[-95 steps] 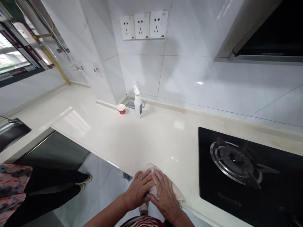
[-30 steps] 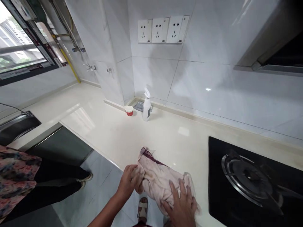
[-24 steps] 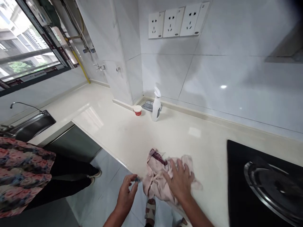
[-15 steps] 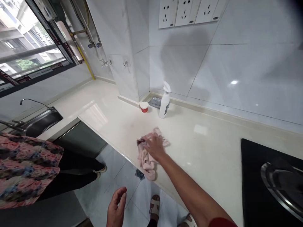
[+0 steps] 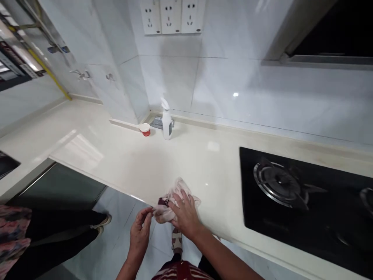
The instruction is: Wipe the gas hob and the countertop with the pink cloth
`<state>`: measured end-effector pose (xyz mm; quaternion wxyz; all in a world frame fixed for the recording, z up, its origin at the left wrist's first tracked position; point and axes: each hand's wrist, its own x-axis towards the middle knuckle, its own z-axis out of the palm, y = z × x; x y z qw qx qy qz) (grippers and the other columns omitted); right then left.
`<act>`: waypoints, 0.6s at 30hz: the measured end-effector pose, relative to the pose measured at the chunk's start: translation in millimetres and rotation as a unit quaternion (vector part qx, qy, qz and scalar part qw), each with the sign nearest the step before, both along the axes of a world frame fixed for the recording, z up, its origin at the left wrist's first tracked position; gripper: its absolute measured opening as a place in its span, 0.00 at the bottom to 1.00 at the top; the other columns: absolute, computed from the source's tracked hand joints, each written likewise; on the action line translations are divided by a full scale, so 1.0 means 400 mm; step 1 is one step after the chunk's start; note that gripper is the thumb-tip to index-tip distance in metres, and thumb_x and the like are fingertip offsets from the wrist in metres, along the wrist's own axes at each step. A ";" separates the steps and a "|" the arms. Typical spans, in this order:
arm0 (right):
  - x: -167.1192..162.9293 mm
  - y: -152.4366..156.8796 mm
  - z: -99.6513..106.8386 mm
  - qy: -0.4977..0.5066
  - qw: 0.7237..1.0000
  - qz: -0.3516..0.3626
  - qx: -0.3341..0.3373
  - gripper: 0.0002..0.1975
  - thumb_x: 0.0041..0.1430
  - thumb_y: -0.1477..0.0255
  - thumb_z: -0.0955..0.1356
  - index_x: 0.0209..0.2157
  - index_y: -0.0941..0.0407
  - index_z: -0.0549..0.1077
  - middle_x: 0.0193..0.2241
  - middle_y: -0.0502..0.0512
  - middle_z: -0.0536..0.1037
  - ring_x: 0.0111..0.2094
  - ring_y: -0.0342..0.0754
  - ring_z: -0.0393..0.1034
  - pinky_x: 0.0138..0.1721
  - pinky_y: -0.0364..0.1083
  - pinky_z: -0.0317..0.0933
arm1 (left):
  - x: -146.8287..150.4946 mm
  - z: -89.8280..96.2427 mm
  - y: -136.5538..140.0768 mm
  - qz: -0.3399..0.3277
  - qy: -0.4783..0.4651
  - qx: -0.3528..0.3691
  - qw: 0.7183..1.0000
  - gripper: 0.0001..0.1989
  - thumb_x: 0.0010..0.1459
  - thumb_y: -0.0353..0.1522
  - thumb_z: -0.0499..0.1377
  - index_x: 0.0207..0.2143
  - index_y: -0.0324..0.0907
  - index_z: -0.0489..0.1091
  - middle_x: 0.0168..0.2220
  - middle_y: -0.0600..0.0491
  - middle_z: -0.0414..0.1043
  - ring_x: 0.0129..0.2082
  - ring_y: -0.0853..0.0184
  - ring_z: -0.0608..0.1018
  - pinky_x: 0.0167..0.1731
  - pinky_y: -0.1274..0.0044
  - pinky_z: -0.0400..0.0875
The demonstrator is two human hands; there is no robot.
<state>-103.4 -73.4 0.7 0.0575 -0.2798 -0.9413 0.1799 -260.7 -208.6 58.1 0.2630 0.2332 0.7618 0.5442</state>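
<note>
A crumpled pale pink cloth (image 5: 183,186) with a dark red patch lies at the front edge of the cream countertop (image 5: 131,155). My right hand (image 5: 185,213) is on top of it, fingers curved over the fabric and thumb down by its lower edge. At the cloth's left end, my left hand (image 5: 141,227) pinches a corner between thumb and fingers, just off the counter's edge. Further back on the counter stand a white spray bottle (image 5: 166,122) and a small white-lidded red tub (image 5: 145,130), both apart from my hands.
A black gas hob (image 5: 262,217) is set into the counter on the right, below a range hood (image 5: 329,58). A grey packet (image 5: 157,122) lies behind the spray bottle. Another person's legs (image 5: 67,225) stand at the left. Wall sockets (image 5: 170,17) are above.
My left hand has risen from beside the counter to the cloth and taken its corner. My right hand has drawn the cloth toward the front edge. The view has swung right, showing more hob.
</note>
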 end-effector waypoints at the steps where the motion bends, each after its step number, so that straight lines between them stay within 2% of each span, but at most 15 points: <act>1: 0.054 -0.006 -0.016 0.002 0.999 -0.030 0.012 0.34 0.53 0.61 0.75 0.61 0.44 0.67 0.68 0.58 0.59 0.70 0.70 0.38 0.65 0.73 0.35 | 0.008 -0.003 0.017 -0.019 -0.004 0.000 1.000 0.25 0.53 0.54 0.60 0.39 0.43 0.74 0.38 0.48 0.79 0.41 0.59 0.81 0.48 0.66 0.75; 7: 0.405 -0.060 -0.084 -0.014 0.979 -0.198 0.050 0.29 0.49 0.79 0.70 0.54 0.45 0.74 0.63 0.55 0.67 0.67 0.67 0.52 0.64 0.69 0.48 | 0.063 -0.013 0.120 -0.120 -0.021 -0.009 0.992 0.23 0.54 0.53 0.60 0.39 0.43 0.74 0.38 0.48 0.79 0.40 0.59 0.81 0.45 0.68 0.76; 10: 0.564 -0.085 -0.086 0.038 0.968 -0.247 0.020 0.26 0.47 0.76 0.70 0.50 0.46 0.78 0.59 0.56 0.72 0.62 0.67 0.61 0.61 0.68 0.54 | 0.077 -0.017 0.165 -0.158 -0.030 -0.011 0.987 0.23 0.54 0.52 0.60 0.38 0.43 0.74 0.38 0.48 0.79 0.40 0.59 0.81 0.44 0.68 0.76; 12: 0.646 -0.100 -0.065 0.113 0.948 -0.296 -0.020 0.25 0.45 0.71 0.70 0.49 0.48 0.78 0.57 0.58 0.73 0.59 0.67 0.65 0.60 0.67 0.58 | 0.079 -0.020 0.190 -0.171 -0.033 -0.013 0.985 0.23 0.53 0.53 0.60 0.38 0.43 0.74 0.38 0.48 0.79 0.40 0.59 0.81 0.44 0.68 0.76; 13: 0.679 -0.106 -0.047 0.157 0.926 -0.340 -0.047 0.26 0.44 0.69 0.70 0.49 0.50 0.78 0.56 0.59 0.74 0.57 0.66 0.67 0.58 0.66 0.61 | 0.080 -0.021 0.201 -0.176 -0.034 -0.014 0.984 0.24 0.53 0.53 0.61 0.38 0.43 0.75 0.38 0.48 0.79 0.40 0.59 0.81 0.44 0.68 0.76; 14: 0.708 -0.110 -0.023 0.199 0.890 -0.402 -0.076 0.27 0.43 0.68 0.70 0.50 0.51 0.77 0.53 0.60 0.76 0.54 0.64 0.69 0.55 0.63 0.65 | 0.080 -0.022 0.212 -0.180 -0.035 -0.014 0.983 0.24 0.52 0.53 0.61 0.38 0.43 0.75 0.38 0.48 0.79 0.40 0.59 0.81 0.44 0.67 0.76; 16: 0.755 -0.106 0.035 0.257 0.781 -0.553 -0.133 0.30 0.45 0.66 0.69 0.53 0.53 0.73 0.42 0.58 0.79 0.44 0.60 0.74 0.44 0.57 0.72 | 0.082 -0.022 0.233 -0.189 -0.038 -0.013 0.981 0.24 0.52 0.53 0.61 0.38 0.43 0.75 0.38 0.49 0.79 0.40 0.59 0.81 0.45 0.67 0.76; 18: 0.796 -0.084 0.099 0.275 0.671 -0.668 -0.168 0.33 0.47 0.62 0.69 0.57 0.54 0.69 0.32 0.53 0.78 0.34 0.56 0.74 0.33 0.53 0.72 | 0.087 -0.021 0.251 -0.197 -0.042 -0.015 0.979 0.24 0.51 0.54 0.62 0.38 0.44 0.75 0.36 0.50 0.80 0.39 0.59 0.81 0.45 0.66 0.76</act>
